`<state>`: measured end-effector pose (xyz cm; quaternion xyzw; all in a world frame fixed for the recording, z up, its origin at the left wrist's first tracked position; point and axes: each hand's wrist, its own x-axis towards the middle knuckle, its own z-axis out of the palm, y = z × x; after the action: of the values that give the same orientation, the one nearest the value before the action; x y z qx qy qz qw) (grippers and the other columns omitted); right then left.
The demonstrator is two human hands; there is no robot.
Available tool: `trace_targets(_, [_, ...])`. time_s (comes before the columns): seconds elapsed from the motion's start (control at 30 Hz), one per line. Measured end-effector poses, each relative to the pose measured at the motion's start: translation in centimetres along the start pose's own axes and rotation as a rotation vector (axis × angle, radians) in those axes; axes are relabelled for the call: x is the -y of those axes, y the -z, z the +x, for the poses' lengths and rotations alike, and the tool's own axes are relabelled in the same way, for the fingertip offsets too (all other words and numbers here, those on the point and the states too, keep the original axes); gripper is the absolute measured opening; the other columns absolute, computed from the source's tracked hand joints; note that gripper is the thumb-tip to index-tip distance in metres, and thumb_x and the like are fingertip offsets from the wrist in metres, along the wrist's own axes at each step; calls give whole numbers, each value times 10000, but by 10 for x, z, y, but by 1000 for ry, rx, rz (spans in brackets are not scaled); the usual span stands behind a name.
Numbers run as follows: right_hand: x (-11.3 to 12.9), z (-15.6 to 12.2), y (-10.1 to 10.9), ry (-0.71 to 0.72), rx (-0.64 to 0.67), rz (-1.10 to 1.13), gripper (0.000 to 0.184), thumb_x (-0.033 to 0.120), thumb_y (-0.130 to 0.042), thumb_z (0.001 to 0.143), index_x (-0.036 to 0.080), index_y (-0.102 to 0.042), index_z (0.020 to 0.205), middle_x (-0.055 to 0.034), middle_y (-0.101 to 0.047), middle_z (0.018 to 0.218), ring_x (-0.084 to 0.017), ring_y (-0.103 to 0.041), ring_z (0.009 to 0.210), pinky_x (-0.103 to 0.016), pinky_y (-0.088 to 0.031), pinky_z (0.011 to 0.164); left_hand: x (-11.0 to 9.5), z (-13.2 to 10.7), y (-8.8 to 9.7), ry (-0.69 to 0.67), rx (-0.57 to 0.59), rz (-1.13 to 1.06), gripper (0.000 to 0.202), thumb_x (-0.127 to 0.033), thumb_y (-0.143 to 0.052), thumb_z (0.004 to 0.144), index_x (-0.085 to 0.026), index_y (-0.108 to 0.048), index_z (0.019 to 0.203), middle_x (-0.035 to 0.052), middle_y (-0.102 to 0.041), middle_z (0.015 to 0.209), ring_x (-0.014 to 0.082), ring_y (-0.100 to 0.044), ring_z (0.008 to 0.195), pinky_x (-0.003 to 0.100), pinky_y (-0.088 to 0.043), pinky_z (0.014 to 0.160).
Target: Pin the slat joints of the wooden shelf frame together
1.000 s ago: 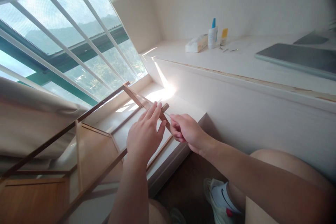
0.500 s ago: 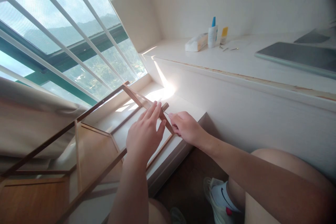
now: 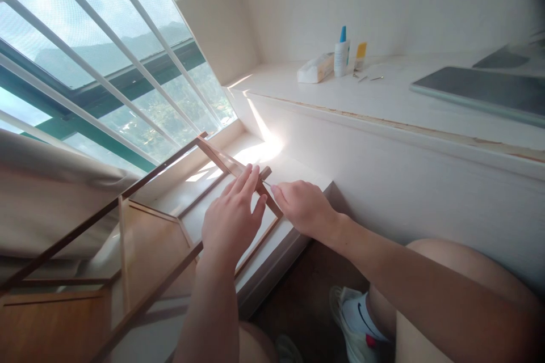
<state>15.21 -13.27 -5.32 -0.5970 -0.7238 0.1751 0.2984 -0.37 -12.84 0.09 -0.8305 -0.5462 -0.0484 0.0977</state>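
A thin wooden frame (image 3: 162,164) of slats lies tilted across the low white sill (image 3: 293,173) by the window. My left hand (image 3: 232,218) rests on the frame's right end, fingers stretched along a slat and thumb under it. My right hand (image 3: 302,207) is curled in a pinch at the same corner, its fingertips pressing a small thin pin-like thing against the slat end (image 3: 266,173); what it pinches is too small to make out.
A barred window (image 3: 106,68) fills the left, with a beige curtain (image 3: 46,193) below it. The upper ledge (image 3: 383,102) carries a tissue pack (image 3: 315,68), two small bottles (image 3: 342,54) and a grey tablet (image 3: 481,88). My knee and sneaker (image 3: 353,317) are at lower right.
My right hand has edged a little left and up toward the slat corner. The left hand stays in place on the frame.
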Motion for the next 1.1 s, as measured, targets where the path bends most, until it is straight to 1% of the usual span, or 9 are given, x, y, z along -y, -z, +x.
trace_targets(0.07, [2,-1,1,23,-13,-126,454,368,-284,1027,180,-605,767,-75,-654,696,-179,-557,607,-304,-237,577,0,0,0,0,2,-1,544,-392,-381,977,-400,-263,1508,-108,-330,1556,197,-462,1346,347,-539,929])
trace_targets(0.13, [2,-2,1,45,-26,-165,456,371,-280,1032,176,-613,789,-94,-665,711,-182,-558,598,-309,-231,578,0,-1,1,2,4,-5,540,-389,-379,978,-399,-270,1506,-102,-332,1555,202,-463,1346,347,-540,926])
trace_targets(0.27, [0,0,-1,48,-57,-32,432,369,-330,1025,186,-597,739,-61,-612,644,-156,-489,561,-304,-211,574,-1,-1,1,5,5,-15,548,-374,-396,973,-401,-272,1507,-86,-340,1555,215,-464,1345,352,-535,937])
trace_targets(0.4, [-3,4,-4,12,-48,308,472,376,-358,1010,190,-511,604,-10,-488,549,-127,-395,534,-295,-205,557,-1,-1,2,1,4,-18,552,-365,-398,974,-403,-266,1508,-90,-340,1555,212,-466,1344,347,-538,932])
trace_targets(0.47, [-2,5,-6,-46,-11,509,488,393,-362,997,192,-449,560,3,-442,515,-117,-378,515,-287,-214,534,-1,-1,2,0,2,-17,554,-368,-395,974,-400,-260,1510,-93,-342,1554,209,-468,1342,348,-535,939])
trace_targets(0.63, [3,5,-8,-318,246,1202,402,385,-376,952,229,-328,584,71,-299,397,-83,-255,356,-249,-206,401,-1,-1,1,-2,-6,-8,558,-366,-402,971,-403,-259,1510,-95,-345,1553,210,-482,1327,349,-534,931])
trace_targets(0.73, [6,3,-8,-364,290,1419,391,376,-419,929,229,-310,583,81,-294,378,-67,-220,334,-226,-164,369,-1,-1,1,-8,-9,-5,558,-371,-397,973,-408,-252,1511,-105,-340,1553,206,-483,1325,349,-538,921])
trace_targets(0.9, [8,1,-8,-400,294,1504,398,363,-436,920,219,-310,571,75,-307,373,-57,-214,331,-212,-136,363,-1,-1,2,-7,-6,0,559,-372,-396,973,-399,-255,1513,-99,-342,1552,212,-488,1319,349,-536,920])
trace_targets(1.1, [12,-4,-4,-390,244,1443,407,359,-434,920,222,-308,558,75,-293,365,-58,-203,336,-216,-152,363,0,-1,1,10,-2,-5,556,-382,-396,973,-412,-255,1510,-97,-343,1552,223,-487,1320,358,-534,921])
